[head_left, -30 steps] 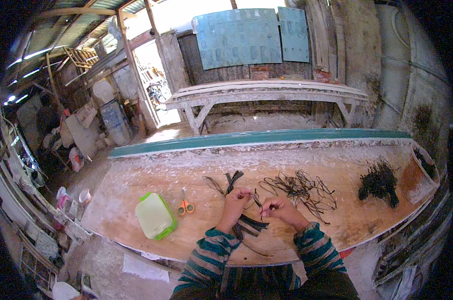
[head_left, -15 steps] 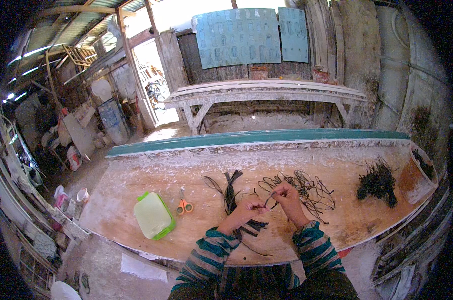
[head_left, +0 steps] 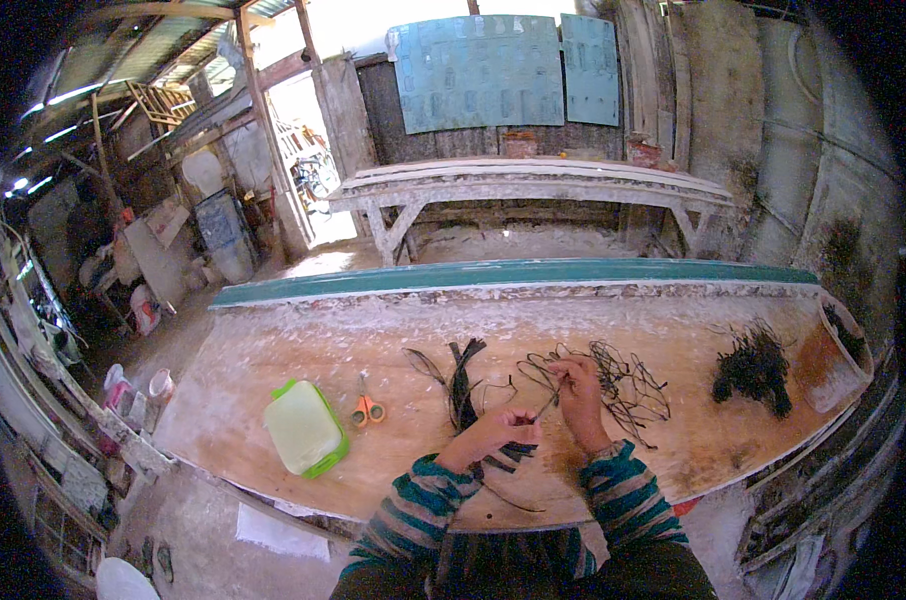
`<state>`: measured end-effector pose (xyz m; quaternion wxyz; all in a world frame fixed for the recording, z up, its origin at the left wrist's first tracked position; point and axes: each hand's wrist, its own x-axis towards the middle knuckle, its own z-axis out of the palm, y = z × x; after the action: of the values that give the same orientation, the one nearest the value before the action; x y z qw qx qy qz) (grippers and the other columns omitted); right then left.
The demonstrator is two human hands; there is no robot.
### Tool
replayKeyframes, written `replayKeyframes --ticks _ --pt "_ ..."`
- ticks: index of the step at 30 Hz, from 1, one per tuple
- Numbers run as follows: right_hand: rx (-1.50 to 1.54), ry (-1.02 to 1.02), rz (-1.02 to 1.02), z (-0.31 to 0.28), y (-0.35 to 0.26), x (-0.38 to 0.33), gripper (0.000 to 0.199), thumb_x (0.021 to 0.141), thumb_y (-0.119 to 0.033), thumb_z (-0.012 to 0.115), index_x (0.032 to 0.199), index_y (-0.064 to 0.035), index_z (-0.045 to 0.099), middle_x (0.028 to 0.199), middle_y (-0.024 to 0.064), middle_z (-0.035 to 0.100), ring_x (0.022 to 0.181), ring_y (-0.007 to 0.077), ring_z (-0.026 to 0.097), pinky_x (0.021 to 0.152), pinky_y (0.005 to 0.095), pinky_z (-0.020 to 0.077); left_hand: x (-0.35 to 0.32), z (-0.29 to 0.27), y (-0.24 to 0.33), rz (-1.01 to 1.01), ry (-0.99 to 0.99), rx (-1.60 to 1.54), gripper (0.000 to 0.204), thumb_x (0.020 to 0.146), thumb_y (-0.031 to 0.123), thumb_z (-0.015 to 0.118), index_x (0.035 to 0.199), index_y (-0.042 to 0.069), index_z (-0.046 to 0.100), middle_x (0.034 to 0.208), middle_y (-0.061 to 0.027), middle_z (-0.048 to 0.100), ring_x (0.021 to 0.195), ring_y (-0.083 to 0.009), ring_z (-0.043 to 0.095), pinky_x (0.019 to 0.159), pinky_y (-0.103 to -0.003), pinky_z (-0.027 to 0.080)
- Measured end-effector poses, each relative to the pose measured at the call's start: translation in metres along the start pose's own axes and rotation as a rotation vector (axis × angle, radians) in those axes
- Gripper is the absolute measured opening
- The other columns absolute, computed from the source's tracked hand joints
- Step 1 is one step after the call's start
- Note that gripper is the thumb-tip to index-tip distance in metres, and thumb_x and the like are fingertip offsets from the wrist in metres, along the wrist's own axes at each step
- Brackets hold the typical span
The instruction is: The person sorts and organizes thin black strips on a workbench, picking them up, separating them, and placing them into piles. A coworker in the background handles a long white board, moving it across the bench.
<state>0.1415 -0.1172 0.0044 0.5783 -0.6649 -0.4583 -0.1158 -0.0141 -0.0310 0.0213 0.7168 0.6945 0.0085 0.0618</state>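
Note:
A short length of thin dark cord (head_left: 548,404) runs between my two hands above the table's near middle. My left hand (head_left: 501,434) is closed in a pinch on its lower end. Higher up and to the right, my right hand (head_left: 579,392) pinches the other end with its fingertips. Partly under my left hand lies a bundle of flat black strips (head_left: 462,385). Behind and right of my right hand spreads a loose tangle of knotted black cord (head_left: 633,385). Orange-handled scissors (head_left: 369,410) rest left of the strips.
A pale box with green clips (head_left: 305,428) sits on the wooden table (head_left: 403,470) at left. At right are a black fibre heap (head_left: 753,372) and a tipped, whitish-brown container (head_left: 833,362). A teal-edged board (head_left: 513,272) borders the far side; a white bench (head_left: 533,180) stands beyond.
My left hand has dropped slightly, and my right hand has risen a little. The hands are farther apart, and more of the cord shows between them.

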Motion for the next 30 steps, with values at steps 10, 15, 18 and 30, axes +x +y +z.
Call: replayKeyframes --ticks 10,15,18,30 --pt "0.181 -0.130 0.213 -0.004 0.009 -0.008 0.005 0.077 -0.007 0.062 0.081 -0.0032 0.062 0.092 0.0053 0.052 0.084 0.0159 0.052 0.073 0.0268 0.0426 0.008 -0.026 -0.005 0.151 0.814 0.051 0.014 0.078 0.011 0.064 0.087 0.000 0.065 0.077 -0.0011 0.060 0.067 -0.0068 0.050 0.060 -0.020 0.038" --pt "0.558 -0.614 0.263 -0.004 -0.014 -0.009 0.008 0.079 -0.010 0.063 0.083 -0.0033 0.064 0.103 0.0054 0.051 0.093 0.0146 0.050 0.078 0.0270 0.0424 0.007 -0.041 -0.010 0.285 0.959 0.119 0.012 0.078 0.008 0.060 0.087 0.001 0.064 0.077 -0.0002 0.059 0.071 -0.0085 0.051 0.063 -0.021 0.041" --pt "0.650 -0.837 0.174 -0.003 -0.026 -0.013 0.011 0.080 -0.011 0.063 0.088 -0.0041 0.065 0.114 0.0064 0.048 0.099 0.0145 0.049 0.082 0.0277 0.0419 0.010 -0.049 -0.021 0.282 1.008 0.127 0.010 0.076 0.006 0.063 0.085 0.002 0.063 0.077 -0.0003 0.058 0.070 -0.0092 0.051 0.063 -0.022 0.041" --pt "0.676 -0.900 0.195 -0.013 -0.033 -0.009 0.017 0.076 -0.020 0.068 0.082 -0.0048 0.064 0.094 0.0035 0.056 0.093 0.0158 0.051 0.082 0.0294 0.0404 0.011 -0.034 -0.019 0.237 1.029 0.343 0.014 0.073 0.012 0.070 0.075 0.003 0.059 0.068 -0.0007 0.056 0.060 -0.0073 0.049 0.054 -0.021 0.040"
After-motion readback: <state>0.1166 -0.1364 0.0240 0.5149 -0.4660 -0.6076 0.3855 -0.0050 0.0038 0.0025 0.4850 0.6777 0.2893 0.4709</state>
